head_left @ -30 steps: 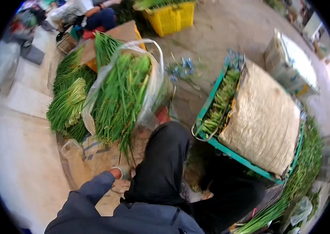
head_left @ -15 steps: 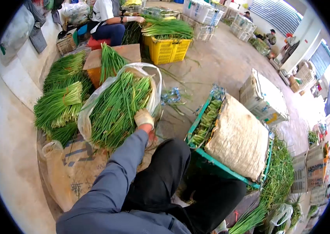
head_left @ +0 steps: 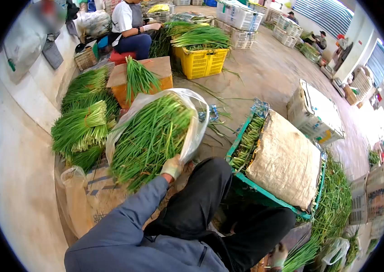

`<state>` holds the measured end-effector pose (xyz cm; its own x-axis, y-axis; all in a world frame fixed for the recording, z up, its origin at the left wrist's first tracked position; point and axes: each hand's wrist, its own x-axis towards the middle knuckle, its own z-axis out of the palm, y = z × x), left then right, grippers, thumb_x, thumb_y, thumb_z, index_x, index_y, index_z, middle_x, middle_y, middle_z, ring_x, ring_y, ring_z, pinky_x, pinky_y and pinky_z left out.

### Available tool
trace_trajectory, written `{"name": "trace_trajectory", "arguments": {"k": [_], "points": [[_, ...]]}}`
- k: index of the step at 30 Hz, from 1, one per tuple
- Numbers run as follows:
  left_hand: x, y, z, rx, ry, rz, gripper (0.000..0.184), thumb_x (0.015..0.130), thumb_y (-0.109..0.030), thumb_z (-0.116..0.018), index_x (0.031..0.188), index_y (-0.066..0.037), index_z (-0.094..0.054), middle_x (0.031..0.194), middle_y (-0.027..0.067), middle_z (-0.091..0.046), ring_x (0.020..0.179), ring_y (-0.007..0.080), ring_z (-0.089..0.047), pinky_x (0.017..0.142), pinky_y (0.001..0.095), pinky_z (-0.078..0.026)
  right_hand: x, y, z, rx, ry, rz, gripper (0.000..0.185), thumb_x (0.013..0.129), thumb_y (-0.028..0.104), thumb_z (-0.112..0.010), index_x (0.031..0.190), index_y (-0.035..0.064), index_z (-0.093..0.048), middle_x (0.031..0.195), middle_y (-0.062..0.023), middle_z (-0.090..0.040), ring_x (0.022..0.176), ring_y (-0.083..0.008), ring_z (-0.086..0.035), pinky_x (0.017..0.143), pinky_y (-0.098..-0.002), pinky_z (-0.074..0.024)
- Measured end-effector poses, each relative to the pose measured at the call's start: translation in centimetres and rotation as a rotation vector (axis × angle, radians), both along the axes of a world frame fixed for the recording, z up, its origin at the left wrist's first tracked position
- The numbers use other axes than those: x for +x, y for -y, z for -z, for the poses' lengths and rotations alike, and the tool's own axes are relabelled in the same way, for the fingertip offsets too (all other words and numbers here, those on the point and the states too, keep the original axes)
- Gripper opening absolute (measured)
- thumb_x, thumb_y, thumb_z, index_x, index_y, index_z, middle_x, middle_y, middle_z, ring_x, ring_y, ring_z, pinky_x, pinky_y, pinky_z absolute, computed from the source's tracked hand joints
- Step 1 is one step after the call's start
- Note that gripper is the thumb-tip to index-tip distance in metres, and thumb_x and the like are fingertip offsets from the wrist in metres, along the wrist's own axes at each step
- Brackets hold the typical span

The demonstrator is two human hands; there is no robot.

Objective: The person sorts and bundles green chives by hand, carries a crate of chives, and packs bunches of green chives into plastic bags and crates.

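In a white-gloved grip, my left hand (head_left: pixel 172 167) is closed on the near rim of a clear plastic bag (head_left: pixel 193 144). Long green garlic chives (head_left: pixel 153 136) fill the bag, which tilts toward me. Low at the bottom edge, my right hand (head_left: pixel 279 255) is beside a loose bunch of green chives (head_left: pixel 301 256); its fingers are partly hidden and blurred. Left of the bag lie tied chive bundles (head_left: pixel 80 124), stacked against the wall.
A cardboard box (head_left: pixel 160 68) with chives on top stands behind the bag. Beyond it are a yellow crate (head_left: pixel 205 62) and a seated person (head_left: pixel 130 31). To my right sits a green crate (head_left: pixel 242 177) with a pale cover (head_left: pixel 287 158); white boxes (head_left: pixel 314 113) stand farther off.
My left hand has shifted to the bag's near rim, and the bag is more raised and tilted. My right hand has come into clearer view at the bottom. The camera view has shifted slightly.
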<state>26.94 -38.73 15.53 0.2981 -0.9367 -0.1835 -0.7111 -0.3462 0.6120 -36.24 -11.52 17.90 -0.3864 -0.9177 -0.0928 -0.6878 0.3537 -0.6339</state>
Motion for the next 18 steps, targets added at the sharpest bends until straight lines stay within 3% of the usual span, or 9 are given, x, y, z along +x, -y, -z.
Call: {"name": "trace_trajectory", "arguments": {"k": [2, 3, 4, 6, 9, 12, 14, 15, 18], "points": [[-0.5, -3.5, 0.2, 0.017, 0.019, 0.053, 0.035, 0.090, -0.030, -0.059, 0.116, -0.007, -0.059, 0.102, 0.0245, -0.067, 0.095, 0.0432, -0.064, 0.081, 0.0498, -0.051, 0.1, 5.3, -5.0, -0.033, 0.157, 0.234, 0.023, 0.090, 0.012, -0.062, 0.107, -0.0024, -0.066, 0.094, -0.0133, -0.068, 0.077, -0.0223, -0.060, 0.073, -0.0346, -0.0498], [-0.3, -4.8, 0.4, 0.023, 0.011, 0.047, 0.035, 0.090, -0.030, -0.059, 0.116, -0.007, -0.059, 0.102, 0.0245, -0.067, 0.095, 0.0432, -0.064, 0.081, 0.0498, -0.051, 2.2, 8.5, -9.5, -0.163, -0.123, 0.046, 0.023, 0.090, 0.013, -0.063, 0.106, -0.0031, -0.066, 0.091, -0.0104, -0.068, 0.075, -0.0196, -0.060, 0.069, -0.0333, -0.0499], [0.4, -5.8, 0.6, 0.039, 0.001, 0.074, 0.036, 0.090, -0.031, -0.060, 0.118, -0.007, -0.059, 0.099, 0.0234, -0.068, 0.092, 0.0428, -0.064, 0.080, 0.0491, -0.051, 0.9, 11.3, -9.4, -0.239, 0.098, 0.099, 0.024, 0.093, 0.015, -0.062, 0.109, -0.0033, -0.064, 0.089, -0.0084, -0.067, 0.070, -0.0158, -0.059, 0.062, -0.0296, -0.0491], [1.2, -7.1, 0.9, 0.092, 0.024, 0.118, 0.040, 0.091, -0.034, -0.059, 0.121, -0.008, -0.059, 0.095, 0.0219, -0.069, 0.091, 0.0416, -0.065, 0.080, 0.0480, -0.050, 9.2, 16.6, -17.8, -0.309, 0.355, 0.144, 0.027, 0.096, 0.018, -0.059, 0.113, -0.0025, -0.062, 0.090, -0.0074, -0.067, 0.067, -0.0119, -0.058, 0.058, -0.0253, -0.0467], [1.5, -7.3, 0.0, 0.130, -0.040, 0.132, 0.042, 0.091, -0.035, -0.059, 0.122, -0.007, -0.059, 0.096, 0.0220, -0.069, 0.092, 0.0408, -0.065, 0.081, 0.0480, -0.050, 18.4, 23.8, -21.4, -0.300, 0.472, -0.112, 0.035, 0.095, 0.021, -0.062, 0.122, -0.0013, -0.059, 0.089, -0.0071, -0.066, 0.068, -0.0116, -0.059, 0.057, -0.0249, -0.0476], [1.6, -6.2, -1.7, 0.166, -0.020, 0.141, 0.044, 0.091, -0.037, -0.058, 0.124, -0.007, -0.059, 0.097, 0.0217, -0.069, 0.092, 0.0411, -0.064, 0.080, 0.0478, -0.050, 28.4, 30.4, -20.0, -0.099, 0.606, -0.457, 0.030, 0.096, 0.011, -0.060, 0.124, 0.0012, -0.058, 0.102, -0.0078, -0.065, 0.082, -0.0132, -0.062, 0.070, -0.0269, -0.0535], [2.3, -5.0, -1.6, 0.272, -0.012, 0.206, 0.051, 0.090, -0.038, -0.062, 0.131, -0.008, -0.056, 0.107, 0.0228, -0.068, 0.098, 0.0400, -0.065, 0.083, 0.0456, -0.051, 34.8, 34.2, -16.8, -0.036, 0.505, -0.768, 0.032, 0.095, 0.012, -0.062, 0.126, 0.0015, -0.058, 0.104, -0.0080, -0.067, 0.088, -0.0154, -0.064, 0.081, -0.0286, -0.0544], [2.9, -4.7, -2.2, 0.274, -0.004, 0.212, 0.051, 0.090, -0.038, -0.062, 0.131, -0.008, -0.056, 0.107, 0.0228, -0.068, 0.098, 0.0400, -0.065, 0.083, 0.0456, -0.051, 37.6, 36.1, -15.3, -0.049, 0.299, -0.907, 0.034, 0.092, 0.011, -0.064, 0.124, 0.0027, -0.060, 0.109, -0.0122, -0.068, 0.098, -0.0222, -0.066, 0.084, -0.0315, -0.0540], [4.9, -3.5, -8.9, 0.272, -0.140, 0.238, 0.061, 0.086, -0.038, -0.069, 0.135, -0.005, -0.053, 0.117, 0.0213, -0.066, 0.105, 0.0358, -0.065, 0.090, 0.0407, -0.051, 45.4, 41.3, -8.1, -0.223, 0.111, -1.245, 0.046, 0.085, 0.008, -0.066, 0.129, 0.0045, -0.055, 0.111, -0.0186, -0.065, 0.106, -0.0325, -0.064, 0.089, -0.0372, -0.0526]]}}
